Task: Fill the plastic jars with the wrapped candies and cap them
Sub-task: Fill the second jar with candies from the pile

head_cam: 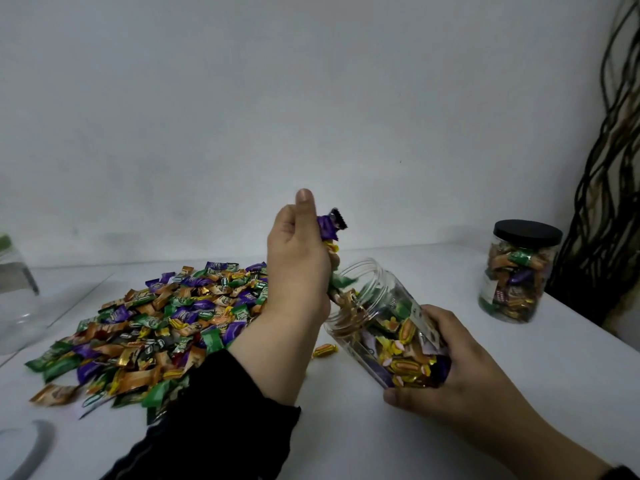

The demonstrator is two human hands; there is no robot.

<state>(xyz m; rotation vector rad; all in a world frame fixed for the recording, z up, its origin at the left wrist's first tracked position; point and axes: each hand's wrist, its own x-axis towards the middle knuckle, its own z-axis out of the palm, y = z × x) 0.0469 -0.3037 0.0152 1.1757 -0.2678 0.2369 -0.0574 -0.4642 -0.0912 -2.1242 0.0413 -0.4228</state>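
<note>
A clear plastic jar (377, 306) lies tilted above the white table, its open mouth facing left, partly full of wrapped candies. My right hand (460, 368) grips its base end. My left hand (298, 268) holds a fistful of candies (329, 226) right at the jar's mouth, thumb up, with a few dropping in. A big heap of wrapped candies (156, 323) in green, purple, orange and gold covers the table to the left. One loose candy (325, 350) lies under the jar. A filled jar with a black cap (517, 271) stands upright at the right.
A clear container (15, 282) stands at the far left edge. A pale round rim (38, 441) shows at the bottom left corner. Dark hanging cords (609, 168) fill the right side past the table (346, 427) corner. A white wall is close behind.
</note>
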